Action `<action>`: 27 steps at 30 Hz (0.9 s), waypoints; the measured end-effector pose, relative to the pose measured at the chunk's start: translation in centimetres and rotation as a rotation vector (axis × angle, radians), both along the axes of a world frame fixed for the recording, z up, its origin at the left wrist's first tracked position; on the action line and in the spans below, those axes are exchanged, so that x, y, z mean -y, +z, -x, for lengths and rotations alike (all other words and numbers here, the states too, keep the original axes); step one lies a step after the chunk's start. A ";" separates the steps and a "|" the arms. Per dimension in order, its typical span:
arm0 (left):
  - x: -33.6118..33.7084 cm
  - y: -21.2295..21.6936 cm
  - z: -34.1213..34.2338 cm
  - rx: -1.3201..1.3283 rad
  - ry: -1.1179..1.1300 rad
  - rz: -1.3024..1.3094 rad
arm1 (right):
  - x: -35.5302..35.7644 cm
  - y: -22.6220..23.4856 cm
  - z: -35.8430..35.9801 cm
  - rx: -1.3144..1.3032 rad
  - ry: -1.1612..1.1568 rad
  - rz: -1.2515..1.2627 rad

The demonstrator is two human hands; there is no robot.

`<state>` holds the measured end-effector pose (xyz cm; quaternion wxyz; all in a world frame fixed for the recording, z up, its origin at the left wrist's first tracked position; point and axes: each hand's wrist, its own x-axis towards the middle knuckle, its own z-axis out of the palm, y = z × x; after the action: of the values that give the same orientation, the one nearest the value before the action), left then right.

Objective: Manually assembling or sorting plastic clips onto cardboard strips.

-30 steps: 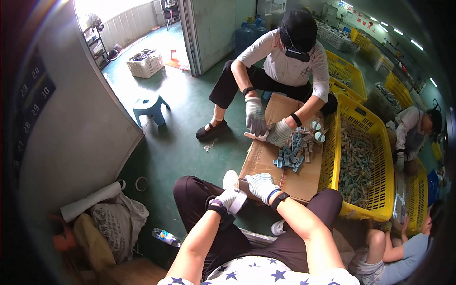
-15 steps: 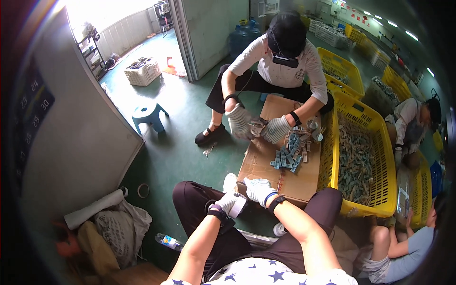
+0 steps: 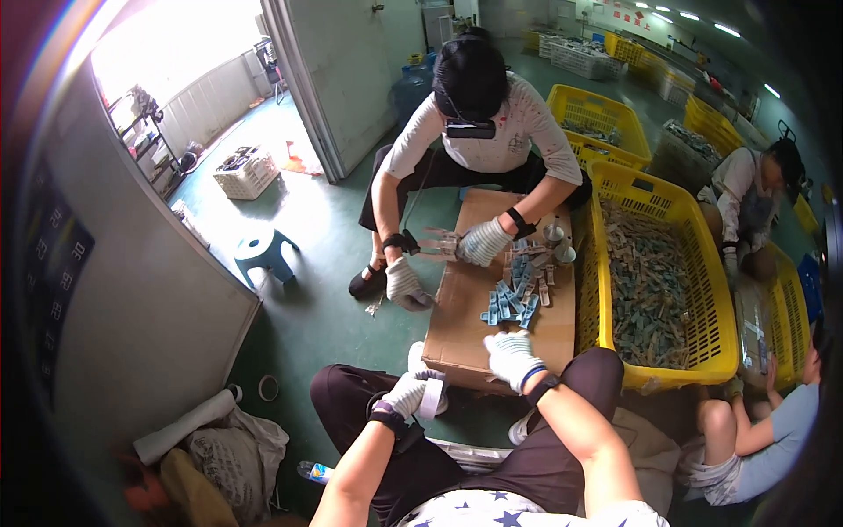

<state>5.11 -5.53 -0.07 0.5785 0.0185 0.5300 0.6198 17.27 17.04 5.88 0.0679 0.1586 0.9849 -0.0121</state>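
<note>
My left hand, in a white knit glove, is closed around what looks like a roll of white tape above my left knee. My right hand, gloved too, reaches over the near edge of a cardboard sheet. It holds nothing that I can see, and its fingers are loosely apart. Just beyond those fingers lies a loose pile of blue and beige plastic clips. Across from me a person's gloved hand grips several clips, while their other hand hangs by the cardboard's left edge.
A yellow crate full of clips stands right of the cardboard. A blue stool, a tape ring, sacks and a bottle are on the floor at left. Other people sit at far right.
My right hand has moved away from my left, across the cardboard toward the clips. The left still holds the tape. The person opposite has parted their hands, one keeping the clips.
</note>
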 end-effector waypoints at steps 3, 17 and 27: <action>-1.5 4.0 -0.4 -0.116 0.034 -0.085 | -2.7 1.5 -1.9 -0.271 -0.125 0.032; -10.0 12.5 4.4 -0.248 -0.005 -0.197 | 3.3 3.1 1.4 -0.486 -0.118 1.999; -17.4 12.7 6.9 -0.366 -0.157 -0.155 | -1.2 2.2 2.0 -0.633 -0.123 1.873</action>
<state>-1.82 11.92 12.63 0.5159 0.2166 0.5737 0.5981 15.29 18.21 8.04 -0.1011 0.0812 0.5403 -0.8314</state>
